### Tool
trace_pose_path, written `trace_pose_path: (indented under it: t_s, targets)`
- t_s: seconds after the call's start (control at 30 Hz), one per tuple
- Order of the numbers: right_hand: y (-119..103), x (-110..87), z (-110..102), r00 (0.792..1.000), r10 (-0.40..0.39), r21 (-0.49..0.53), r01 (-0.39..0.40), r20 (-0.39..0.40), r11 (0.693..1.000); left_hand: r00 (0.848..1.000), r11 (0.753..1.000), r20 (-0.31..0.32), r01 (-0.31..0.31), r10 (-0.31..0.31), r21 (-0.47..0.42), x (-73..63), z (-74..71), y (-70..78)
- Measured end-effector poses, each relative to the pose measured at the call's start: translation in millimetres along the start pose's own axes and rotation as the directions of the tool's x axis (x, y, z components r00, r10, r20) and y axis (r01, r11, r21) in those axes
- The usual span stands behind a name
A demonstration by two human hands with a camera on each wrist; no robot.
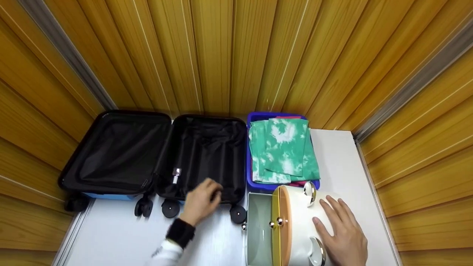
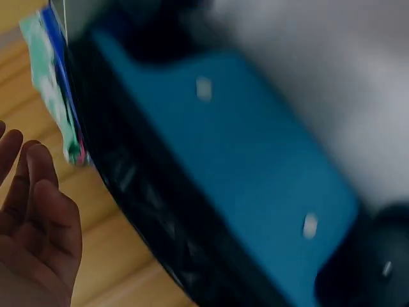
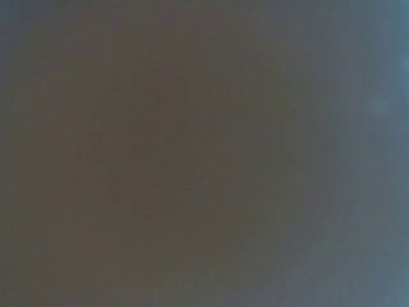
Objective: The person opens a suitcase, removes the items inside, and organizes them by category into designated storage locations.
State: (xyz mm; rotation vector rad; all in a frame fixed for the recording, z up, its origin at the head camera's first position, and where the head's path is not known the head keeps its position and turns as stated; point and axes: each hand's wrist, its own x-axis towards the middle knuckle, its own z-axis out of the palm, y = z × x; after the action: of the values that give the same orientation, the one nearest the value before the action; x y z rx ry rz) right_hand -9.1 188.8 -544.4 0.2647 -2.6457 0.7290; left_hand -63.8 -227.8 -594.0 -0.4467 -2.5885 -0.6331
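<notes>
My left hand (image 1: 203, 199), loosely curled with nothing in it, hovers over the near edge of an open suitcase (image 1: 207, 155) with black lining. In the left wrist view the left hand (image 2: 38, 224) appears beside the suitcase's blue shell (image 2: 223, 141). My right hand (image 1: 343, 232) touches the top of a white drawer unit (image 1: 299, 218), fingers extended. The unit's grey-green drawer (image 1: 258, 229) is pulled out leftward; the yellow drawer (image 1: 276, 236) and orange drawer (image 1: 285, 236) stick out less. The right wrist view is too dark and blurred to show anything.
Behind the drawer unit stands a blue basket (image 1: 249, 177) holding folded green-and-white tie-dye cloth (image 1: 286, 147) and something red. The suitcase's other half (image 1: 122, 151) lies open at left. Wood-patterned walls (image 1: 214, 55) enclose the white table (image 1: 334, 159).
</notes>
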Motion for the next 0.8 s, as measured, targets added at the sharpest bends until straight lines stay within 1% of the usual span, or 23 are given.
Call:
trace_pose_path:
  t_s: [0.07,0.13,0.17,0.2,0.23,0.27,0.3,0.37,0.4,0.43,0.47,0.53,0.6,0.63,0.67,0.7,0.73,0.77,0.8]
  targets:
    - [0,-0.6,1,1.0,0.003,-0.001,-0.003,0.004,1.0,0.998,0.998,0.038,0.049,-0.05,0.036,14.3,-6.9,-21.8]
    - [-1,-1.1,2,1.0,0.008,-0.007,-0.008,0.011,1.0,0.988,0.991,0.101,0.108,-0.116,0.078,26.0,-11.0,-44.4]
    - [-2,-1.1,2,1.0,0.009,-0.008,-0.009,0.013,1.0,0.978,0.985,0.142,0.141,-0.155,0.103,30.9,-12.3,-55.1]
    - [-2,-0.9,2,1.0,0.006,-0.006,-0.006,0.012,1.0,0.964,0.977,0.185,0.17,-0.192,0.132,35.2,-13.4,-65.1]
    - [-2,-0.8,2,1.0,0.01,-0.008,-0.01,0.016,1.0,0.946,0.967,0.228,0.196,-0.23,0.163,39.6,-14.1,-74.7]
    - [-2,-0.4,2,1.0,0.013,-0.01,-0.012,0.019,1.0,0.925,0.956,0.274,0.217,-0.265,0.195,43.6,-14.7,-83.1]
    - [-3,0.1,2,1.0,0.015,-0.01,-0.015,0.022,1.0,0.899,0.944,0.317,0.236,-0.301,0.229,47.5,-15.4,-90.7]
    - [-4,1.1,2,0.999,0.018,-0.007,-0.018,0.027,1.0,0.838,0.916,0.396,0.272,-0.376,0.295,54.4,-16.4,-103.0]
    - [-4,1.6,3,0.999,0.018,-0.005,-0.018,0.029,1.0,0.802,0.9,0.429,0.293,-0.416,0.324,57.4,-16.7,-107.9]
    - [-5,2.1,3,0.999,0.022,-0.006,-0.022,0.034,1.0,0.763,0.881,0.458,0.315,-0.456,0.353,59.8,-16.6,-112.5]
    - [-6,2.4,3,0.999,0.021,-0.004,-0.02,0.034,1.0,0.719,0.86,0.485,0.339,-0.499,0.382,61.2,-16.3,-116.1]
    - [-8,3.3,4,0.999,0.013,0.002,-0.014,0.029,1.0,0.621,0.814,0.53,0.389,-0.578,0.432,62.4,-14.4,-121.5]
    - [-9,3.9,5,1.0,0.006,0.004,-0.006,0.02,1.0,0.525,0.778,0.573,0.427,-0.629,0.462,61.5,-11.4,-124.7]
    - [-9,4.2,5,1.0,0.001,0.003,-0.001,0.014,1.0,0.481,0.764,0.594,0.439,-0.645,0.473,60.1,-9.9,-125.3]
    - [-10,4.3,5,1.0,-0.002,0.001,0.002,0.009,1.0,0.443,0.753,0.612,0.45,-0.655,0.48,58.5,-8.3,-125.5]
    - [-10,4.5,5,1.0,-0.007,0.001,0.007,0.004,1.0,0.415,0.747,0.627,0.457,-0.659,0.483,56.5,-6.7,-125.6]
    - [-11,4.5,5,1.0,-0.01,0.0,0.01,0.002,1.0,0.398,0.744,0.637,0.463,-0.66,0.481,54.4,-5.2,-125.8]
    - [-11,4.6,4,1.0,-0.012,-0.001,0.012,0.002,1.0,0.394,0.749,0.646,0.461,-0.653,0.475,52.2,-3.7,-126.1]
    - [-10,4.5,4,1.0,-0.015,-0.001,0.015,0.0,1.0,0.398,0.756,0.652,0.454,-0.645,0.471,50.7,-2.7,-125.7]
